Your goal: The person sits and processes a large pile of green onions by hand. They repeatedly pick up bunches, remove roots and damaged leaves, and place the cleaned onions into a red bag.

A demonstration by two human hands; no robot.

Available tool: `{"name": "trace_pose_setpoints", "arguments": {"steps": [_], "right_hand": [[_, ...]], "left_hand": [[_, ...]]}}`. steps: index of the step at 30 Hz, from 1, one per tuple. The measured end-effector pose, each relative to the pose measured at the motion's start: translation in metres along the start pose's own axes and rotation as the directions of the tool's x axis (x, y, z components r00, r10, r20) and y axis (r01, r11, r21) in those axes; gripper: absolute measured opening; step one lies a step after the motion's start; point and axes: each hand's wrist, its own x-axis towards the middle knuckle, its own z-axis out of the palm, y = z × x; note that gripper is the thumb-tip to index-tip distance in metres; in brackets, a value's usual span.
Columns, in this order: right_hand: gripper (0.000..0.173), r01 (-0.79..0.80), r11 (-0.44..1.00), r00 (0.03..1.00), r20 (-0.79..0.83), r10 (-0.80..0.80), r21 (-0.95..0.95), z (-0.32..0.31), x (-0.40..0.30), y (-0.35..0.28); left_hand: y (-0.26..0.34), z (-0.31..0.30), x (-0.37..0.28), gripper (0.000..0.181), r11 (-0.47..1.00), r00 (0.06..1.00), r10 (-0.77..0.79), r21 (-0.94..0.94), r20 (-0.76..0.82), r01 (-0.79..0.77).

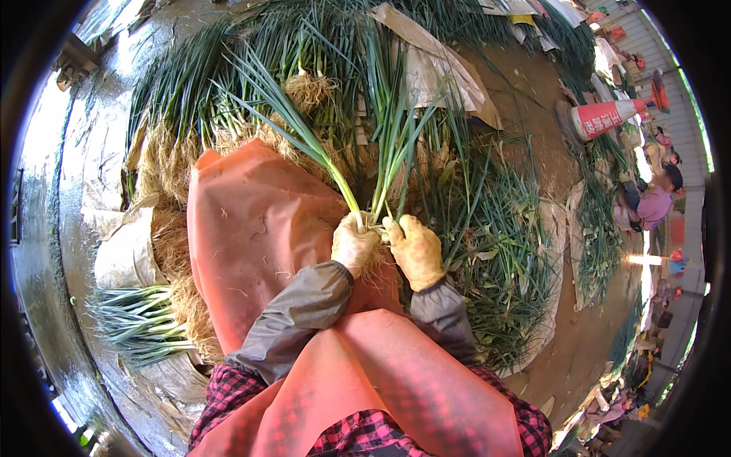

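My left hand (355, 245), in a pale stained work glove, grips a few scallions (341, 180) low on their white stems. Their green leaves spread up and away in two fans, and pale roots (374, 268) hang below the fist. Close on the right, my right hand (420, 251) wears a yellowish glove. Its thumb and fingers pinch a thin leaf (389, 210) at the base of the stems. Both hands are over the orange waterproof apron (257, 211) across my lap.
Rooted scallions (183, 108) are heaped ahead; a trimmed bundle (143, 323) lies at left. Loose leaves (502, 257) cover the ground at right. Beyond are a sack (440, 74), a traffic cone (605, 118) and a seated person (654, 200).
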Motion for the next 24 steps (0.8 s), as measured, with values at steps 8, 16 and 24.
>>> {"name": "trace_pose_setpoints", "arguments": {"steps": [8, 16, 24], "right_hand": [[0.014, -0.292, 0.748, 0.948, 0.075, 0.309, 0.596, -0.008, -0.027, -0.014], [0.029, -0.588, 0.454, 0.799, 0.394, 0.453, 0.669, -0.041, 0.009, 0.03], [0.042, -0.61, 0.237, 0.792, 0.595, 0.138, 0.756, 0.041, 0.055, 0.021]], "left_hand": [[0.014, -0.006, -0.005, 0.021, 0.96, 0.996, 0.013, -0.281, 0.091, 0.013], [0.043, -0.038, 0.004, 0.029, 0.403, 0.86, -0.23, -0.759, 0.456, 0.51], [0.029, -0.033, -0.011, 0.021, 0.521, 0.827, -0.138, -0.67, 0.544, 0.528]]}}
